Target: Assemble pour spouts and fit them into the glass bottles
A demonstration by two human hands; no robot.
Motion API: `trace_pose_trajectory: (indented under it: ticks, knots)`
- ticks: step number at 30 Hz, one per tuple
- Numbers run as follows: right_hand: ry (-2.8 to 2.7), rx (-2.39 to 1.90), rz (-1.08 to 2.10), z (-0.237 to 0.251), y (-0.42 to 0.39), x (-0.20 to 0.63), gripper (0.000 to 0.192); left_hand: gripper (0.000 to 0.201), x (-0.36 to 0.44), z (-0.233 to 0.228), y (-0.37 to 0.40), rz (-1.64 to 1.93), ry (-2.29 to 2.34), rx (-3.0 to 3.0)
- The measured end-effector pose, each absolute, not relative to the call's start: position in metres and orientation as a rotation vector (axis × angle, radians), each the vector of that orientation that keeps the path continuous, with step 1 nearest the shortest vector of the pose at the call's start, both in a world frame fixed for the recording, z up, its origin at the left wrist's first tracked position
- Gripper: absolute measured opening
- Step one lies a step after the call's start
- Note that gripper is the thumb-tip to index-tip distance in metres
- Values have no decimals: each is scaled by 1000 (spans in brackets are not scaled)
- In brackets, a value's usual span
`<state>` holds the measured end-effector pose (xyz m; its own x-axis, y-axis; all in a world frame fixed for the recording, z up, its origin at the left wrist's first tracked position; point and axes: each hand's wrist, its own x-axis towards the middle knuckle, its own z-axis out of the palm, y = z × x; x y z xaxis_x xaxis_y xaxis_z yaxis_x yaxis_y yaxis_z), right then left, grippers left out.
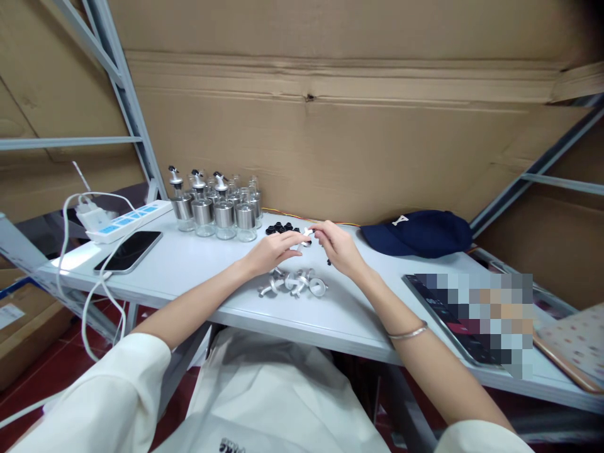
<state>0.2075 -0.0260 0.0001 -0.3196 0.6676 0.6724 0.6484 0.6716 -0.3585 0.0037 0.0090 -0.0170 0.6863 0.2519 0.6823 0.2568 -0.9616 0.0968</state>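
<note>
My left hand (274,250) reaches in over the table, its fingers and thumb closed around a silver pour spout (307,233). My right hand (340,248) meets it there, pinching a small black cap (311,231) at the spout's tip; the fingers partly hide it. Just in front of both hands lies a loose heap of silver pour spouts (297,284). Behind my left hand is a cluster of small black parts (282,228). One more little black piece (329,262) lies below my right hand.
Several glass bottles with steel sleeves (224,217) stand at the back left, some topped with spouts. A phone (129,251), power strip (136,220) and white cable lie left. On the right are a navy cap (419,234) and a tablet (438,314). Cardboard (330,145) walls the back.
</note>
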Motion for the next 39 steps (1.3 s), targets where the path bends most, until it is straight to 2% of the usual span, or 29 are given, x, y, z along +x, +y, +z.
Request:
trace_pose_trajectory:
  ticks: [6, 13, 17, 25, 28, 31, 34, 36, 39]
  knots:
    - [-2102, -1026, -67, -2, -22, 209, 32, 33, 3, -17, 8, -1126, -429, -2897]
    - [-2107, -1093, -22, -1, -24, 206, 36, 33, 4, -18, 10, -1111, -435, -2879]
    - [-1926, -1167, -77, 5, -25, 209, 33, 32, 4, -17, 10, -1186, -434, -2890]
    - [-1779, -1094, 565, 6, -26, 204, 32, 33, 5, -26, 11, -1253, -597, -2957]
    - [-1781, -1067, 611, 1, -26, 197, 31, 34, 5, -26, 13, -1264, -603, -2971]
    - [-1704, -1021, 616, 1, -26, 195, 29, 45, -1, -19, 20, -1324, -691, -2950]
    - [-1556, -974, 578, 2, -22, 199, 26, 35, -13, -13, 35, -1422, -996, -2803]
    - [-1478, -969, 556, 2, -19, 202, 24, 27, -19, -14, 47, -1288, -1137, -2772]
    - [-1437, -999, 555, 0, -15, 205, 18, 29, -19, -21, 63, -884, -1103, -2879]
